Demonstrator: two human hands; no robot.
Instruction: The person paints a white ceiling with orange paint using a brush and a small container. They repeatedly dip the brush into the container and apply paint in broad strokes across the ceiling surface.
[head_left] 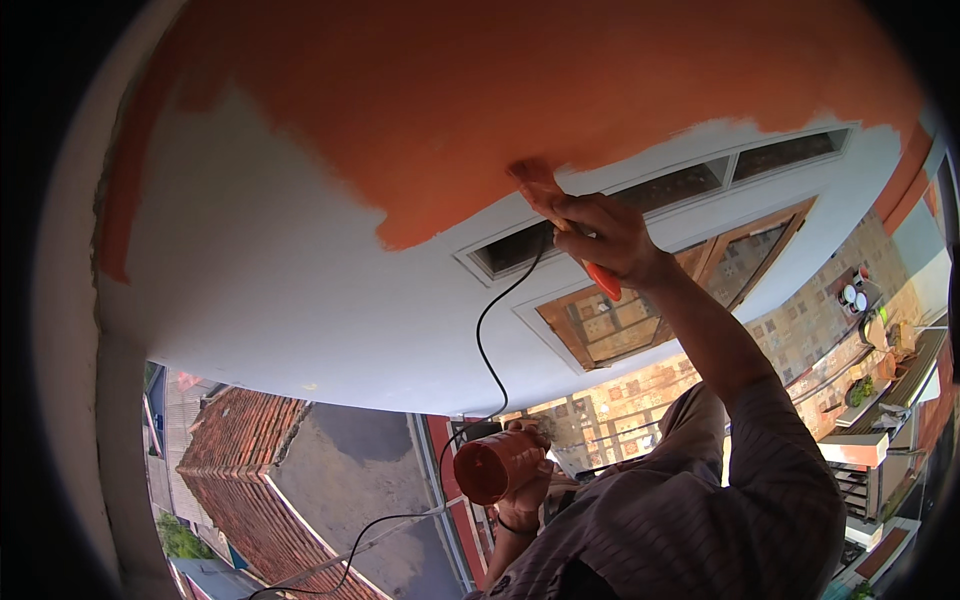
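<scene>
My right hand [608,238] is closed around the handle of a paintbrush [538,188]. The brush's bristles touch the wall at the lower border of a wet-looking orange coat [440,130], just above the vent openings. Below that coat, the wall [260,270] is pale and bare of orange, apart from a strip at the far left. Lower down, my left hand [526,490] grips an orange-smeared paint cup [485,468], tilted so that its open mouth faces the view. How much paint is inside is too dark to tell.
Framed vents [690,185] and a wooden window [670,290] sit in the wall. A black cable [482,350] hangs from a vent and passes beside the cup. Far below lie a tiled floor [640,400], several paint cans [853,297] and a tiled roof [240,430].
</scene>
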